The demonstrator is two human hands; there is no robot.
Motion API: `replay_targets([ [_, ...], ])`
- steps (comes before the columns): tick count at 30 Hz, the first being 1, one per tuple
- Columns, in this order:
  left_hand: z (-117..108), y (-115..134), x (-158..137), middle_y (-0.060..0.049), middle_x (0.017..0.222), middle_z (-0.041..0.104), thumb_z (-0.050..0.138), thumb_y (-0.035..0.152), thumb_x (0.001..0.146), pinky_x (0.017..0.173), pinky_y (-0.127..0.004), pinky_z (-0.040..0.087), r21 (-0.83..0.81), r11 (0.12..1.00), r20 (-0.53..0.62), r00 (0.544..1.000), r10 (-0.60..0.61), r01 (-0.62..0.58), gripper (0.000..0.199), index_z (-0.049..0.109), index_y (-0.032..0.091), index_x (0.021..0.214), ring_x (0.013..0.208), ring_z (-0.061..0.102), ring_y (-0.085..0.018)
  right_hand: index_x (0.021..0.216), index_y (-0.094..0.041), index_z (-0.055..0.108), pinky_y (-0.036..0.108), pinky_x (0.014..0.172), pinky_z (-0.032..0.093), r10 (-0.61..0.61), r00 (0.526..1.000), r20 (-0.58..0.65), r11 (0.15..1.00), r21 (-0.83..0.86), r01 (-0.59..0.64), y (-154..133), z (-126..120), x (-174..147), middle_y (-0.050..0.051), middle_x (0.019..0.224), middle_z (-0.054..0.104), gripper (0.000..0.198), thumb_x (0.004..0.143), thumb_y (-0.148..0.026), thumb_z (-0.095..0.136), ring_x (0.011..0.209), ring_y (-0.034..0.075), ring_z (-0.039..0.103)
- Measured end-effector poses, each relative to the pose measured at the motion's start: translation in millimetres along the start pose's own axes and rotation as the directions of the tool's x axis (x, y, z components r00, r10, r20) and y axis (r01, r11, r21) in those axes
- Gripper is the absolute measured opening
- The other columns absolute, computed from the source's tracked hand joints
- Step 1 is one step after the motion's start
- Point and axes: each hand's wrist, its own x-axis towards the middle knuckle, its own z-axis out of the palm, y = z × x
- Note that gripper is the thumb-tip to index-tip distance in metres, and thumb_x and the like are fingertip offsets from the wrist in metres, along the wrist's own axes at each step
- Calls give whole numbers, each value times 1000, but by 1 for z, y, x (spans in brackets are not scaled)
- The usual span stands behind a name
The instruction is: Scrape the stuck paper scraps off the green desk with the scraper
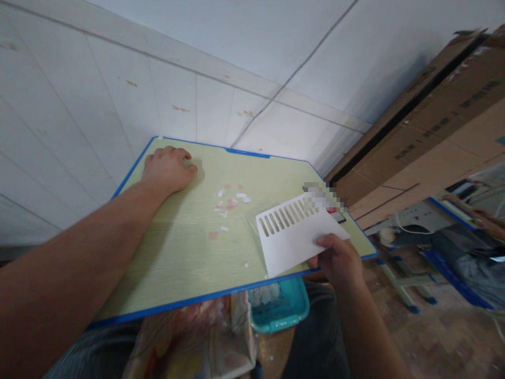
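My right hand [340, 259] pinches the lower right edge of a white card [298, 239], thumb on top. A row of long rounded slots runs along the card's far side, and the card is tilted over the right part of the desk top [177, 263]. At the far left of the desk rests my left hand [168, 168], palm down, fingers slightly bent and thumb apart, holding nothing. Between the hands lie small white and pinkish paper scraps [232, 202]. A dark-edged item [336, 215] lies beyond the card, partly hidden by blurring.
Below the desk's front edge are a turquoise basket [286, 321] with white bits inside and an open box or bag [232, 342]. A white wall [177, 89] stands behind the desk. Large cardboard boxes [426, 121] lean at the right; another desk and a person's arm [489, 223] show beyond.
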Motion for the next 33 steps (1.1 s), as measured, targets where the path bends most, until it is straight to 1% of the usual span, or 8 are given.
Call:
replay_targets([
  [7,-3,5,-3,-21,173,79,68,56,104,144,-62,50,5,1000,5,1000,-25,25,68,86,26,161,169,65,-51,68,-23,79,35,40,55,4,1000,-6,1000,1,-4,2,-5,-2,2,47,64,20,76,-37,92,39,24,62],
  [10,-5,6,-4,-22,174,78,67,54,104,145,-63,49,5,1000,13,1000,-26,26,68,86,25,162,171,64,-51,69,-23,80,35,39,55,-4,1000,-4,1000,16,4,5,-8,-1,1,46,63,21,76,-38,93,37,23,59],
  [13,-5,6,-3,-23,178,76,66,51,104,146,-65,48,7,1000,25,999,-24,24,68,85,24,165,173,63,-52,66,-24,80,36,43,58,-8,1000,-5,1000,9,8,4,-8,-2,2,47,65,21,77,-36,93,40,24,63],
  [18,-3,4,-1,-23,177,76,68,53,103,145,-63,49,3,1000,15,1000,-23,23,68,85,24,163,172,64,-52,60,-24,80,36,39,51,2,1000,-19,1000,-1,-2,-2,-4,-2,3,43,62,21,71,-37,91,36,23,58],
  [23,-3,5,-3,-22,176,77,67,53,104,144,-61,50,-2,1000,10,1000,-17,17,66,85,24,161,170,64,-51,59,-25,80,37,51,60,-52,999,-16,997,-59,51,-6,9,-10,6,51,69,30,83,-40,90,49,25,67],
  [26,-5,7,-4,-23,173,78,68,51,102,144,-64,49,-8,1000,7,1000,-15,16,67,85,24,161,169,65,-52,64,-24,84,36,55,61,-28,999,-16,996,-90,27,-6,17,-19,5,57,74,32,91,-40,91,53,24,69],
  [29,-6,8,-5,-23,170,80,67,52,101,144,-63,49,-5,1000,10,1000,-15,15,69,85,24,162,168,65,-51,72,-22,89,35,56,62,-7,1000,-14,990,-142,5,-3,19,-23,7,65,82,33,93,-46,95,56,24,72],
  [33,-5,7,-4,-21,170,80,65,51,102,142,-62,51,9,1000,9,1000,-6,6,68,85,25,161,168,65,-50,69,-20,90,36,58,65,-18,999,46,979,-203,27,3,14,-18,12,68,86,45,95,-56,98,56,24,72],
])
